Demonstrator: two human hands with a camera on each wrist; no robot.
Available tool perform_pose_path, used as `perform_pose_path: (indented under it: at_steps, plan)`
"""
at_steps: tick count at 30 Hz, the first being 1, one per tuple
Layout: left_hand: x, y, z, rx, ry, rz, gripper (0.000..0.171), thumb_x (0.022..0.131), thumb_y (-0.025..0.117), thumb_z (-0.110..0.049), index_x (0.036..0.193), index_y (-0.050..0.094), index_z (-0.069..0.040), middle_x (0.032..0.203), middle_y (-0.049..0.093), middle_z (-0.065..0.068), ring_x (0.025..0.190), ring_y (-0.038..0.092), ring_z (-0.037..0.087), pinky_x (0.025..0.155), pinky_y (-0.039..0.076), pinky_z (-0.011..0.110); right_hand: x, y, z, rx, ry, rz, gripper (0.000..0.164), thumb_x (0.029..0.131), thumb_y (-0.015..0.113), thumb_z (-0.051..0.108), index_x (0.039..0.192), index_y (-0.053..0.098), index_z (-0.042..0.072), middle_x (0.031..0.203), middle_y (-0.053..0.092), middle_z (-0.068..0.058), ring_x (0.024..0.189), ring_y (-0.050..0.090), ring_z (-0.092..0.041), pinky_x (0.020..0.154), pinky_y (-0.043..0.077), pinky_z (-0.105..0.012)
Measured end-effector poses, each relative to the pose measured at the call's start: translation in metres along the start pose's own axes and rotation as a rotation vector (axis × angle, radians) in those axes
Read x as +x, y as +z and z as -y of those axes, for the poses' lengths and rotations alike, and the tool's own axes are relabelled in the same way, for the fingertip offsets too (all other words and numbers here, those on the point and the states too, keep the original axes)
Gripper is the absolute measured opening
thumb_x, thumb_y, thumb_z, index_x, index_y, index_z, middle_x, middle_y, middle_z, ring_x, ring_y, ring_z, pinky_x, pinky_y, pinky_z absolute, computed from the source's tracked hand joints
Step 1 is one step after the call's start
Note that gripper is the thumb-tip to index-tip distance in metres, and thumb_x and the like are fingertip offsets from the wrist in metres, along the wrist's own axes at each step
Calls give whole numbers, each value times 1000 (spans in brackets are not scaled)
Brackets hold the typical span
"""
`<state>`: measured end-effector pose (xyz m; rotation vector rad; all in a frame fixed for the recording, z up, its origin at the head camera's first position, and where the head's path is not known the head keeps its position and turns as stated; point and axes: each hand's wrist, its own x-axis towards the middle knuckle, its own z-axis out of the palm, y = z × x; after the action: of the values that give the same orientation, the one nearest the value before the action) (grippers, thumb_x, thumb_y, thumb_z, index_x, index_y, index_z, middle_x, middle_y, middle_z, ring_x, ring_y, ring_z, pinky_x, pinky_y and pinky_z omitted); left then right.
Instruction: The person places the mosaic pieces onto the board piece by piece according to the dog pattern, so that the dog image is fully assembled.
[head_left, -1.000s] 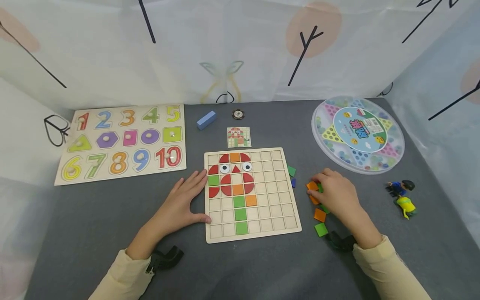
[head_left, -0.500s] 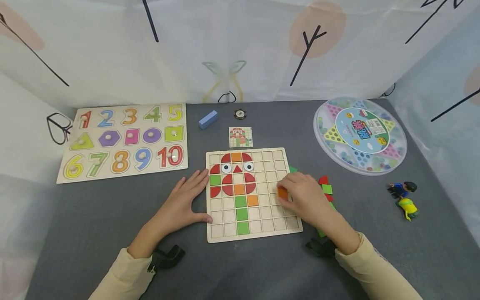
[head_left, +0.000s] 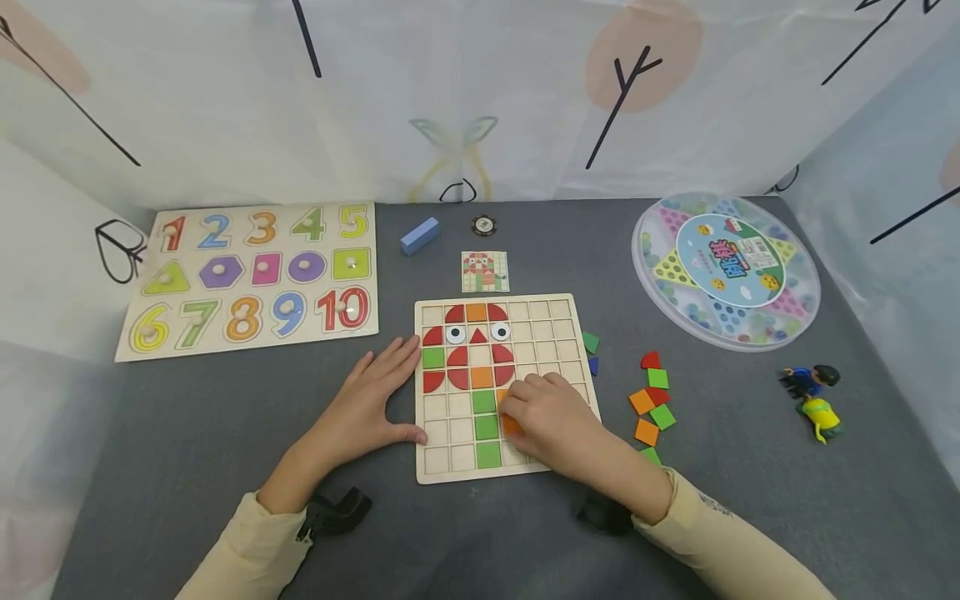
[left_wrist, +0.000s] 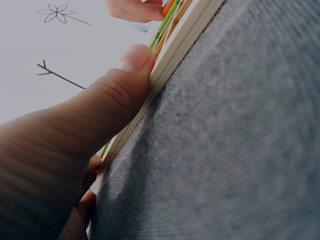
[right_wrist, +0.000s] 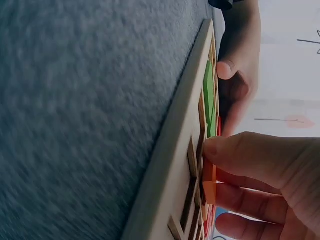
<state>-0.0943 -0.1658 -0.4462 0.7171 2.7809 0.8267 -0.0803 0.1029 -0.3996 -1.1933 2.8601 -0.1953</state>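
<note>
The person's right hand (head_left: 553, 423) has a narrow grip, thumb and fingers pinching an orange square (head_left: 512, 426) by its edges. The square is over the wooden board (head_left: 459, 431), just right of the middle green square (head_left: 486, 427) and just below an orange square mostly hidden by the fingers. Whether it is touching the bottom of its cell cannot be told.

The left hand (head_left: 367, 400) is spread, fingers fairly straight, thumb and fingertips touching the board's left edge. That steadying seems worth keeping, since a push on the square could slide the board across the surface (head_left: 225, 433).

To seat the square well, it would help to line its sides up with the thin ridges, let one edge in first, then press it flat with a fingertip. Lifting the fingers straight up should spare the neighbouring pieces. The small picture card (head_left: 484, 272) above the board seems the pattern to check against.
</note>
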Motion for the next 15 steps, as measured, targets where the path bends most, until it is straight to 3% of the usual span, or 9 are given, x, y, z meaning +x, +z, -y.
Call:
perform_pose_path:
  at_steps: [10,15]
  plan:
    - [1,-1,0,2,1,1,113,53,71,-62,142,22,-12,149,14,-2,137,6,20,107,4,48,-6,3,-1,52,0,-48,29,73,72,30,100,67,19,92,59,5,84,50,-12,72,39,-29]
    - [1,0,1,1,-1,-4,113,53,71,-62,142,21,-13,149,14,-3,137,6,20,107,4,48,-26,-8,-25,79,89,-107,33,70,75,24,101,67,16,95,60,3,87,53,-14,75,42,-32]
